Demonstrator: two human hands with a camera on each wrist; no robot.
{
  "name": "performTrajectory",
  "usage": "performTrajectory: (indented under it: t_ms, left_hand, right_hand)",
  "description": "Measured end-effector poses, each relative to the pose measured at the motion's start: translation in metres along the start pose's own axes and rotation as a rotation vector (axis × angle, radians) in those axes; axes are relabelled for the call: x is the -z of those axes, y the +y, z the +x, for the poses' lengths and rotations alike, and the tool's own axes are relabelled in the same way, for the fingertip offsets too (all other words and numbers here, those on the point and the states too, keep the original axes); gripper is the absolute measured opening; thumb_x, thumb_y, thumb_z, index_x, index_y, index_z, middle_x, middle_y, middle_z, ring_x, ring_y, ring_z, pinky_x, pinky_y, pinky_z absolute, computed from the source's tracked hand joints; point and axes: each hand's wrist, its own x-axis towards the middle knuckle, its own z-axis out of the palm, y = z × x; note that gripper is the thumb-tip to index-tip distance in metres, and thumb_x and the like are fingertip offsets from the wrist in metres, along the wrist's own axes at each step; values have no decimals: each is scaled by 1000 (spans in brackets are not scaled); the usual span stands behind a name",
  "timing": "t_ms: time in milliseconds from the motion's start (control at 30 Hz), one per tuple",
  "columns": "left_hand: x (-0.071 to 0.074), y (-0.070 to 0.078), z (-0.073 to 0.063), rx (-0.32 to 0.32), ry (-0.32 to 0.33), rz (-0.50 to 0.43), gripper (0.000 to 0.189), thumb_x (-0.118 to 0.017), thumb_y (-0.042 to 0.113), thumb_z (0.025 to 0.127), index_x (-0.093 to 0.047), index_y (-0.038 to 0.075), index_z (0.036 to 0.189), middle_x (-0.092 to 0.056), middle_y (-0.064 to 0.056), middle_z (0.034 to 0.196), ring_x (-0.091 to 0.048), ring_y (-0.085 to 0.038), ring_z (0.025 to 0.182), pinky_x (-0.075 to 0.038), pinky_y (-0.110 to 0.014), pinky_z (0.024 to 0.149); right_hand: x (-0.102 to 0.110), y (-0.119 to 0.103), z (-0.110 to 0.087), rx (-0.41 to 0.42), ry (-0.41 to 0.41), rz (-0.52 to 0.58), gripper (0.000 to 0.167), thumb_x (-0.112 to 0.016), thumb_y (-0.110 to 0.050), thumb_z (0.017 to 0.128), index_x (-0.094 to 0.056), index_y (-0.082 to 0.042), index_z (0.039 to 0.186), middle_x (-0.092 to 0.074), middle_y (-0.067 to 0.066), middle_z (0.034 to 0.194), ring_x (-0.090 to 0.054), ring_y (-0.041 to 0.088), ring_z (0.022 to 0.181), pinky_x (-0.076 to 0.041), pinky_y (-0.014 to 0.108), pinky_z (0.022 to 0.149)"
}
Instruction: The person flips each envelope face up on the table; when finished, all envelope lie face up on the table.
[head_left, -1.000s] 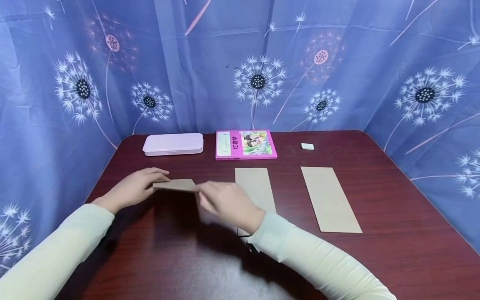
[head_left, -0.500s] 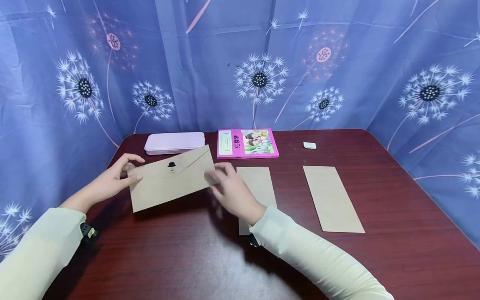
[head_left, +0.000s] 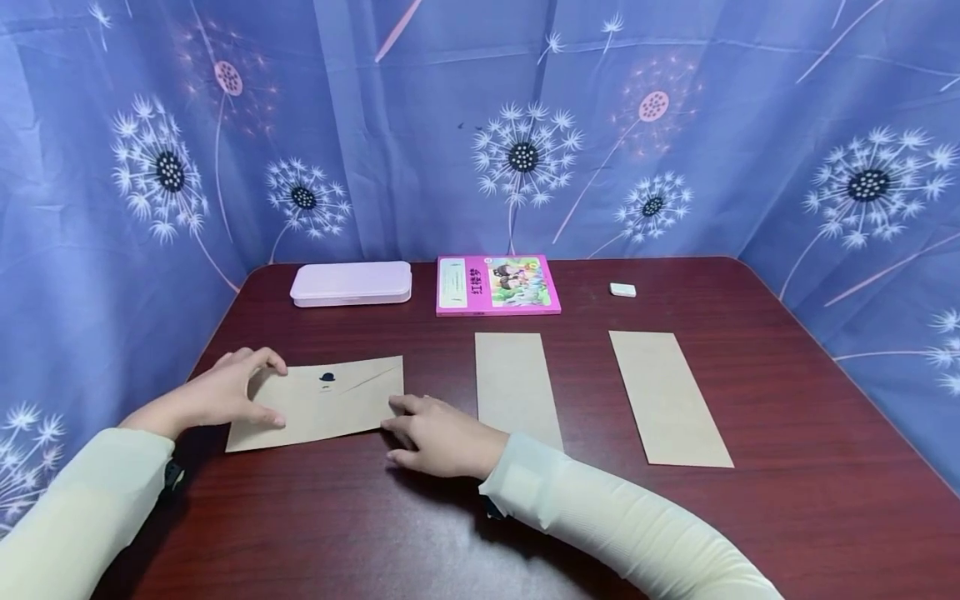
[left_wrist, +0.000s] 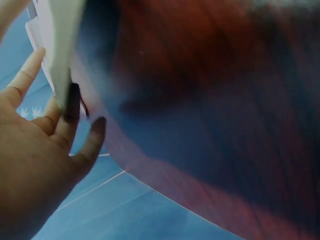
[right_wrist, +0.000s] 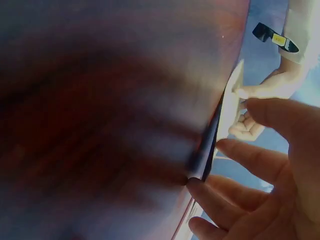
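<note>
A brown paper envelope [head_left: 318,412] lies low over the left part of the table, slightly slanted, its flap side up with a small black hat print. My left hand [head_left: 213,396] holds its left end, thumb and index finger spread over the face; in the left wrist view other fingers [left_wrist: 95,142] reach under the paper's edge. At the right end, my right hand [head_left: 442,437] rests with relaxed fingers by the edge. From the right wrist view, a fingertip [right_wrist: 222,145] touches or nearly touches the envelope [right_wrist: 231,102], and a dark gap shows beneath the paper.
Two plain brown paper rectangles, one in the middle [head_left: 516,379] and one at right [head_left: 671,400], lie on the dark red table [head_left: 345,533]. Along the back are a pale lilac case [head_left: 351,283], a pink book [head_left: 498,286] and a white eraser [head_left: 622,290]. Blue curtain [head_left: 420,150] encloses the table.
The envelope, edge-on at first, was tipped up to show its flap side and is now lowered almost flat. My right hand has moved slightly left and loosened beside its right edge.
</note>
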Motion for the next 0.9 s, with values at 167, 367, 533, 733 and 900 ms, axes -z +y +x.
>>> performTrajectory:
  t_ms: [167,367,533,733,900]
  left_hand:
    - [-3,0,-3,33,-20,44,70,-91,45,63,-54,15,114,-50,-23,116,-41,-38,107,-39,-47,82]
    - [-3,1,-5,54,-44,55,66,-91,46,63,-59,14,112,-43,-25,117,-38,-44,108,-41,-58,83]
    - [-1,5,1,33,-38,95,63,-87,49,68,-61,13,113,-47,-27,121,-40,-46,112,-41,-61,86]
    - [-5,29,25,-80,24,132,57,-69,40,92,-56,7,136,-44,-28,142,-36,-48,130,-31,-69,100]
    - [-18,69,53,-280,70,217,50,-69,25,93,-56,7,138,-43,-24,148,-34,-46,137,-27,-68,106]
  right_hand:
    - [-1,-1,-1,24,-53,-47,51,-60,-44,97,-60,-15,139,-44,8,152,-40,21,141,-28,35,117]
    - [1,-3,-5,10,-89,-109,54,-56,-51,97,-54,-24,144,-44,0,153,-29,23,147,-26,53,115]
    - [5,-2,-11,-30,-76,-123,62,-54,-56,96,-43,-29,151,-38,-1,157,-22,22,149,-22,60,114]
    - [13,12,-33,-74,-2,-181,77,-60,-59,91,-32,-27,156,-29,4,161,-21,27,150,-22,62,113]
    - [19,27,-61,-123,42,-167,99,-69,-65,81,-26,-21,159,-22,12,163,-23,32,148,-22,65,112]
